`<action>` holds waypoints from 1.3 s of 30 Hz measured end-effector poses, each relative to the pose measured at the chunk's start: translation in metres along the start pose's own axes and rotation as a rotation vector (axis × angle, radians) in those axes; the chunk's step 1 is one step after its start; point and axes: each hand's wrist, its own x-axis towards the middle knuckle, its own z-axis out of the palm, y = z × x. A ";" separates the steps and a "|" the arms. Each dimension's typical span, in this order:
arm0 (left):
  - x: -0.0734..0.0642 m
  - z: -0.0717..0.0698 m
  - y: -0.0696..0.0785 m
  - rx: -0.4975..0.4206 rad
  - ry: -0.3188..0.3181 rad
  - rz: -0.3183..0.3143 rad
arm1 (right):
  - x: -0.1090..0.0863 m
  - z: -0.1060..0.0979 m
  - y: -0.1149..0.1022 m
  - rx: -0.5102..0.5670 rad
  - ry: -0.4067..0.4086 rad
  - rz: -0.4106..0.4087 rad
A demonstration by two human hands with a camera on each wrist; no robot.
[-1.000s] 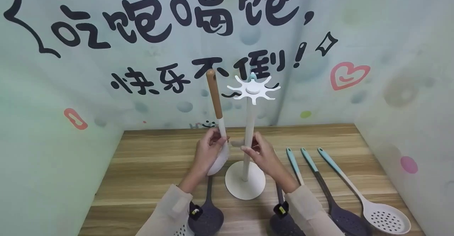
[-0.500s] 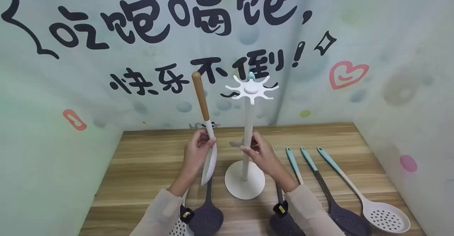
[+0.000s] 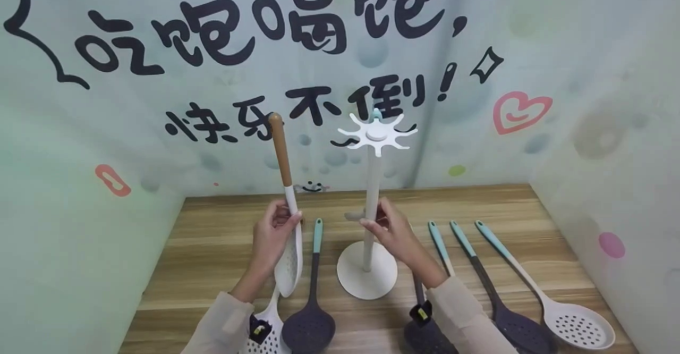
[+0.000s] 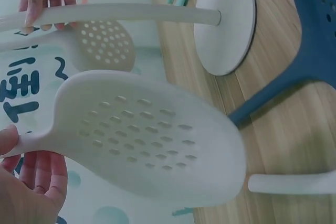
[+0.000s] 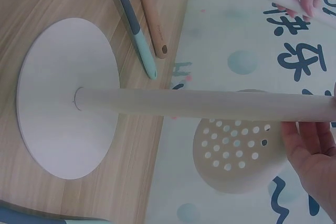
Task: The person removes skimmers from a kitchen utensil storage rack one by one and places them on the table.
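Note:
My left hand (image 3: 270, 239) pinches the white neck of a slotted spoon (image 3: 281, 154) just above its bowl. The spoon stands nearly upright, brown handle at the top; in the left wrist view its white bowl (image 4: 215, 124) shows oval slots. To its right rises a white utensil stand (image 3: 373, 178) with a round base and a ring of hooks on top. My right hand (image 3: 396, 234) grips the stand's post around mid-height. Behind the post hangs a pale skimmer (image 5: 241, 174) with round holes, mostly hidden in the head view.
Left of the base lie a dark skimmer (image 3: 308, 325) with a teal handle and a white perforated one (image 3: 273, 317). Several more utensils lie to the right, including a white skimmer (image 3: 579, 330) and a dark one (image 3: 520, 327). A printed backdrop (image 3: 255, 35) closes off the rear.
My left hand has carried the slotted spoon leftward, away from the stand, and its bowl has turned. The right hand stays on the post.

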 end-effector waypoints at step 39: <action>-0.027 -0.072 -0.059 0.412 -0.104 -0.092 | 0.000 -0.001 -0.002 -0.001 -0.011 0.025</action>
